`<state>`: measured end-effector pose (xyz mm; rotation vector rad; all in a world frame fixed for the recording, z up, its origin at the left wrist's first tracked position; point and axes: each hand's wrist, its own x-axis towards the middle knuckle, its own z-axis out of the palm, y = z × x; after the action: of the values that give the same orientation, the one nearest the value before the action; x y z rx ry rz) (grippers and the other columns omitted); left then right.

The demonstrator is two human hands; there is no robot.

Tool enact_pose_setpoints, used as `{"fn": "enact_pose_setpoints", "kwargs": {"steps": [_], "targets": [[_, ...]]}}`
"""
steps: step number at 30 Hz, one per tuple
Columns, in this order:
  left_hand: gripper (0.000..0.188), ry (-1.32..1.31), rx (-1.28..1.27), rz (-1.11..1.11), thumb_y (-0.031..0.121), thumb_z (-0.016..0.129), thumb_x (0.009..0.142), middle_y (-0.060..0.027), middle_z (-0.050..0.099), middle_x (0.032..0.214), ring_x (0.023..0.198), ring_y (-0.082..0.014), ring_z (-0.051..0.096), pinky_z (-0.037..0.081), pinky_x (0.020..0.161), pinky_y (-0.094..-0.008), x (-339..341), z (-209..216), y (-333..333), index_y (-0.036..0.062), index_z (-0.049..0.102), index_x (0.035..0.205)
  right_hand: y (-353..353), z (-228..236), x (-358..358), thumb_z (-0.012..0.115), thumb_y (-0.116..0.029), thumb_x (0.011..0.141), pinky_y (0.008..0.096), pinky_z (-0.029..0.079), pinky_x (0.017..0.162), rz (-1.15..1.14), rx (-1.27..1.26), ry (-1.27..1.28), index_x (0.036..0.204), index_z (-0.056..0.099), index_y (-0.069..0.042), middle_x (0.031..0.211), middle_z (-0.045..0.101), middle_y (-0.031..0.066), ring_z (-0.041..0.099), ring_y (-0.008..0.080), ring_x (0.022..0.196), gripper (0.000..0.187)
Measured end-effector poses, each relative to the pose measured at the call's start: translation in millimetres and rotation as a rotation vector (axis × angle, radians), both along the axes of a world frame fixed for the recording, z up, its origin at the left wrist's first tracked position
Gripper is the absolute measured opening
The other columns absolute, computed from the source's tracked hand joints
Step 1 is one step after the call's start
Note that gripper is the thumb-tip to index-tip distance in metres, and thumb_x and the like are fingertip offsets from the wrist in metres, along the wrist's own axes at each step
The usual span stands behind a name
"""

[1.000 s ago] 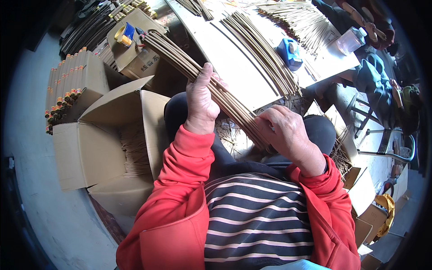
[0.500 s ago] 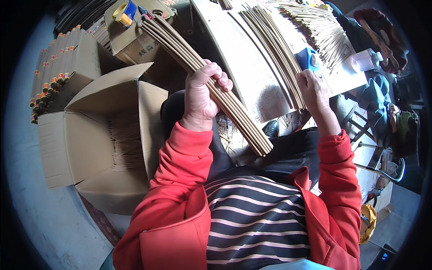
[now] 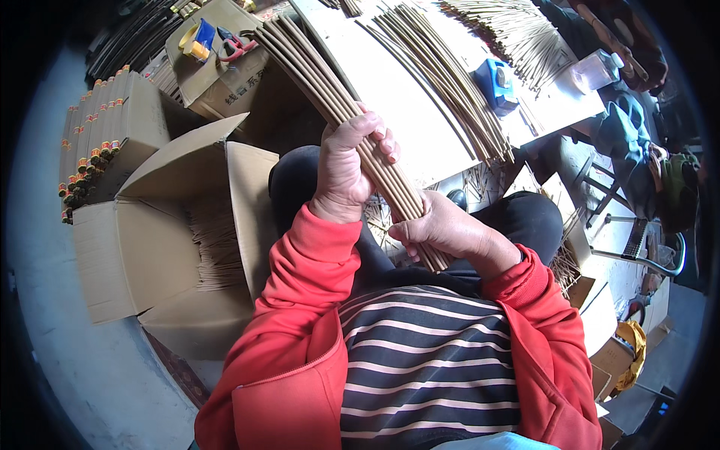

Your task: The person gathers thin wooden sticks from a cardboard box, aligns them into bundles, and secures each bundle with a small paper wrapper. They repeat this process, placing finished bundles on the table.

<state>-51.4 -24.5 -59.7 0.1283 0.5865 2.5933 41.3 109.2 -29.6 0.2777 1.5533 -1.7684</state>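
A bundle of long, thin brown sticks (image 3: 307, 71), which look like incense sticks, slants across my lap from upper left to lower right. My left hand (image 3: 350, 161) is wrapped round its middle. Lower down, near the bundle's near end, my right hand (image 3: 446, 229) grips the same sticks, thumb on top. Beyond them on the white table (image 3: 420, 142) lies a loose row of similar brown sticks (image 3: 442, 82). A blue tape dispenser (image 3: 496, 86) sits just right of that row.
At left stands an open cardboard box (image 3: 161, 255) with sticks inside. Behind it are stacked tubes with red and yellow bands (image 3: 94, 142). Scissors with red handles (image 3: 238, 49) rest on another carton (image 3: 225, 90). More pale sticks (image 3: 517, 37) cover the table's far side; a person's arm (image 3: 615, 41) is beyond.
My right hand has left the row of sticks on the table and come down onto the lower part of the bundle. My left hand keeps its grip, the bundle slightly steeper.
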Motion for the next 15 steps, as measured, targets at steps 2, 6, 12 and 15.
{"fn": "enact_pose_setpoints", "kwargs": {"steps": [2, 6, 12, 15], "targets": [[0.012, -0.004, -0.071, 0.091, 0.016, 0.063, 0.083, -0.0018, 0.054, 0.066, 0.057, -0.0137, 0.052, 0.046, 0.054, -0.0285, -3.4, 9.6, -1.7, 0.0104, 0.054, 0.076, 4.8, -4.8, 9.5, 0.065, -0.011, 0.075, 0.0316, 0.049, 0.053, 0.042, 0.247, 0.190, 0.086, 0.051, 0.000, 0.067, 0.059, 0.0116, 0.061, 0.0215, 0.059, 0.021], [0.019, 0.024, -0.225, 0.244, 0.020, 0.065, 0.084, -0.0018, 0.054, 0.062, 0.056, -0.0134, 0.052, 0.045, 0.054, -0.0282, -12.6, 28.0, -5.4, 0.0107, 0.053, 0.072, 9.6, -8.4, 25.2, 0.066, -0.012, 0.073, 0.0392, 0.049, 0.063, 0.048, 0.676, 0.559, 0.089, 0.050, 0.004, 0.070, 0.060, 0.0228, 0.063, 0.0345, 0.069, 0.028], [0.022, 0.114, -0.157, 0.216, 0.026, 0.068, 0.082, -0.0005, 0.054, 0.065, 0.058, -0.0127, 0.053, 0.044, 0.054, -0.0278, 11.1, 36.5, 6.7, 0.0112, 0.053, 0.075, 14.5, 1.3, 35.1, 0.065, -0.013, 0.072, 0.0391, 0.049, 0.064, 0.034, 0.622, 0.527, 0.094, 0.051, 0.005, 0.071, 0.060, 0.0223, 0.063, 0.0339, 0.071, 0.031], [0.021, 0.058, -0.247, 0.203, 0.025, 0.070, 0.080, 0.0004, 0.052, 0.062, 0.054, -0.0123, 0.052, 0.045, 0.052, -0.0274, 39.5, 28.6, 25.4, 0.0114, 0.055, 0.076, 10.4, 13.4, 37.7, 0.064, -0.013, 0.073, 0.0380, 0.048, 0.062, -0.029, 0.529, 0.475, 0.094, 0.051, 0.005, 0.070, 0.061, 0.0196, 0.063, 0.0310, 0.068, 0.030]]}}
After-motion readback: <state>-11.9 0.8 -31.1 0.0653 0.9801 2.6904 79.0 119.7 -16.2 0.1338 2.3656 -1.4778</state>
